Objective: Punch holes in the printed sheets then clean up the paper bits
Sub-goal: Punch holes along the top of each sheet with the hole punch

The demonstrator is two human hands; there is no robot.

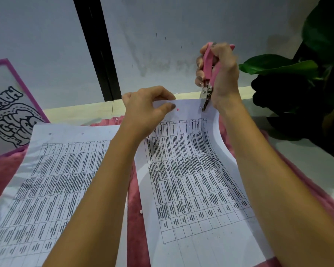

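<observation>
A printed sheet [193, 170] with a table of text curves up from the pink cloth at the right. My left hand [145, 110] pinches its far edge and lifts it. My right hand [218, 72] squeezes a pink-handled hole punch [208, 74] whose metal jaw bites the sheet's far edge near the right corner. One punched hole [177, 109] shows pink beside my left thumb. A second printed sheet [46, 180] lies flat at the left with small holes along its far edge. A paper bit [141, 211] rests on the cloth between the sheets.
The pink cloth [135, 199] covers the table under both sheets. A purple-framed picture [10, 110] leans at the far left. A dark potted plant [297, 89] with large green leaves stands at the right. A grey wall with a black vertical strip is behind.
</observation>
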